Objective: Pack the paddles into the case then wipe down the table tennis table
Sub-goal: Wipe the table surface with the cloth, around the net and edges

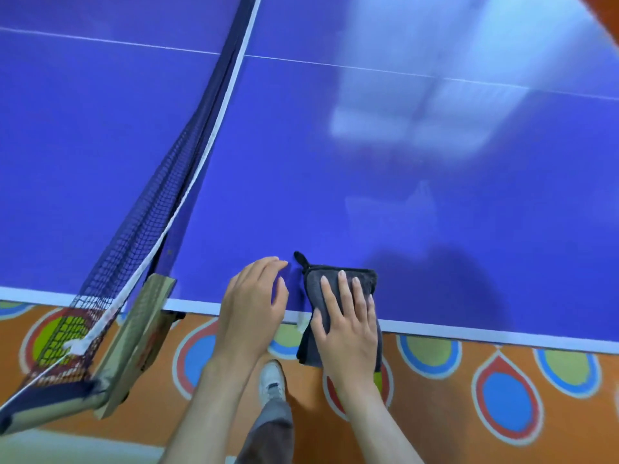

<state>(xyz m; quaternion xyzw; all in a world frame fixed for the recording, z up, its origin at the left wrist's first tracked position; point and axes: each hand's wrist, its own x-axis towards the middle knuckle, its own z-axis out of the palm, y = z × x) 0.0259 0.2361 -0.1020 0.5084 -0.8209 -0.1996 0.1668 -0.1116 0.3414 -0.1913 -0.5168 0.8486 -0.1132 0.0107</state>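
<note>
A folded grey cloth (363, 279) with a black hanging loop lies on the blue table tennis table (418, 202) at its near edge, partly hanging over the white border. My right hand (346, 316) lies flat on the cloth, fingers spread, pressing it down. Just to the left of the cloth, my left hand (253, 306) hovers at the table edge with fingers curled and apart, holding nothing. No paddles or case are in view.
The dark net (160, 209) with a white top band runs from the far side to its clamp post (140, 336) at the near left edge. Below the table lies an orange floor (502, 380) with coloured drop shapes. My shoe (273, 380) shows between my forearms.
</note>
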